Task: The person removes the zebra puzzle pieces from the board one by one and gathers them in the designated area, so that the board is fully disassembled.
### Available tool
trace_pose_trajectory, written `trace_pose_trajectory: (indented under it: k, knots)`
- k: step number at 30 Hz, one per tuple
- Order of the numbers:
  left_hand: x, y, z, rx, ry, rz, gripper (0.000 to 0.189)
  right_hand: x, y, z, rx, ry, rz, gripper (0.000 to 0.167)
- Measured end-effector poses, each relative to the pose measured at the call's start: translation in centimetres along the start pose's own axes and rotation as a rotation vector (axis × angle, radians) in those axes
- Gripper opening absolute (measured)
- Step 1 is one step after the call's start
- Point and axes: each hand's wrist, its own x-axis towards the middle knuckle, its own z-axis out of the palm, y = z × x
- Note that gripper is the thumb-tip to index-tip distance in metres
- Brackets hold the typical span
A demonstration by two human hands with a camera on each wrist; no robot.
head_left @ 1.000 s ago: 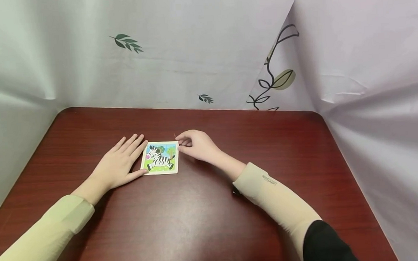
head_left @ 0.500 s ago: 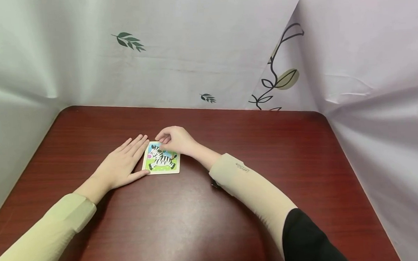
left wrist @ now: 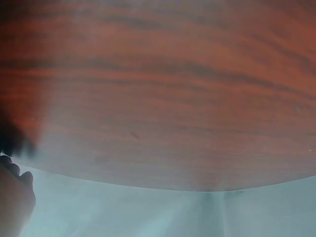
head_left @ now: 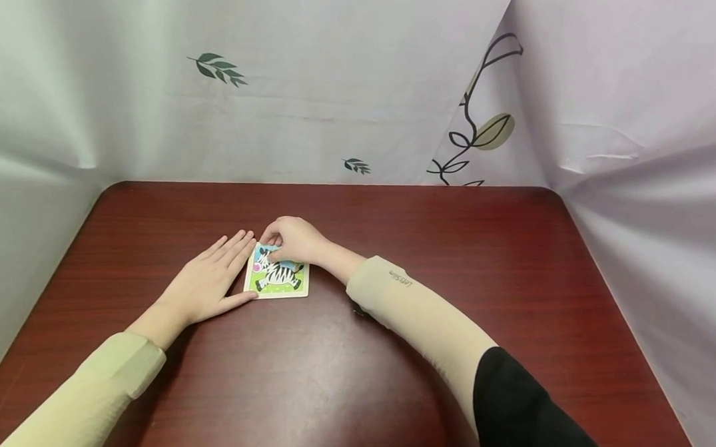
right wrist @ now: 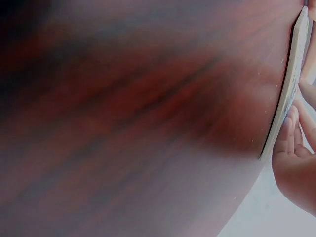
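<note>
A small square zebra picture puzzle (head_left: 278,278) with a pale border lies flat on the table. My left hand (head_left: 201,284) rests flat at its left side, thumb and index fingertip touching the border. Over the upper part of the picture is my right hand (head_left: 295,241), its fingers bent down towards the puzzle. Its fingertips partly hide the picture, and whether they pinch a piece is unclear. From the side, the right wrist view shows the board's edge (right wrist: 286,94) with the right hand's fingers (right wrist: 291,126) at its face.
The dark red wooden table (head_left: 431,260) extends around the puzzle. A pale curtain (head_left: 292,86) with leaf prints hangs behind it and along both sides. In the left wrist view, mostly tabletop (left wrist: 163,108) shows.
My right hand has moved left from the puzzle's right edge to over its upper part. My left hand and the puzzle have stayed in nearly the same place.
</note>
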Motion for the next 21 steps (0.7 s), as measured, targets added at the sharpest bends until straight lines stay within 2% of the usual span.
trace_pose_trajectory:
  k: [3,12,21]
  knots:
    - [0.03,0.12,-0.13,0.001,-0.005,0.000,0.095,-0.02,-0.15,0.12,-0.044,-0.006,-0.008,0.030]
    - [0.02,0.21,0.03,-0.003,-0.023,-0.009,0.096,-0.14,-0.44,0.26,-0.085,-0.009,0.005,0.029]
    - [0.08,-0.16,0.37,-0.003,-0.033,-0.021,0.098,0.01,-0.46,0.48,-0.067,0.030,0.007,0.026]
